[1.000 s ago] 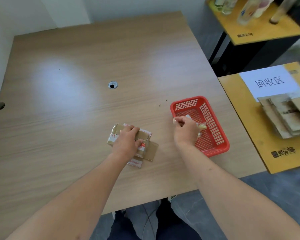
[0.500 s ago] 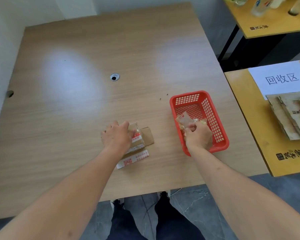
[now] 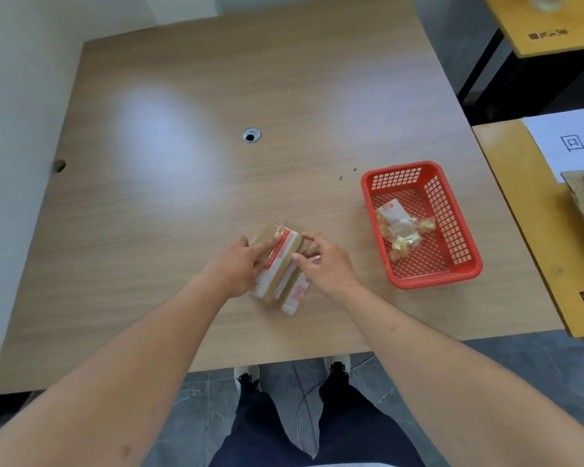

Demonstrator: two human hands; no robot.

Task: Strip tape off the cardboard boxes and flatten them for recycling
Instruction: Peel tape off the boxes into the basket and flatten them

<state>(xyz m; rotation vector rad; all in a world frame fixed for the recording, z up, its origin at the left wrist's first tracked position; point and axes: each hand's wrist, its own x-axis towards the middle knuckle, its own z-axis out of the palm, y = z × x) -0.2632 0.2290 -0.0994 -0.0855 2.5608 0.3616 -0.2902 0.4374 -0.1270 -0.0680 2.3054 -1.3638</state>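
Left hand (image 3: 240, 264) grips the small cardboard box (image 3: 277, 261), right hand (image 3: 324, 264) pinches at its tape (image 3: 279, 254) — the tape may tear short, or the box may slip on the table (image 3: 182, 197).

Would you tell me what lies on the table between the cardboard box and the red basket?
In the head view, only the right hand at the cardboard box; beyond it, bare table up to the red basket.

I see both forearms bare to the frame's edge, no sleeves, watch or rings showing on the left hand (image 3: 238, 264) or the right hand (image 3: 327, 264). Below, dark navy trousers (image 3: 317, 429) cover the legs, and the shoes (image 3: 338, 367) look black with white toes.
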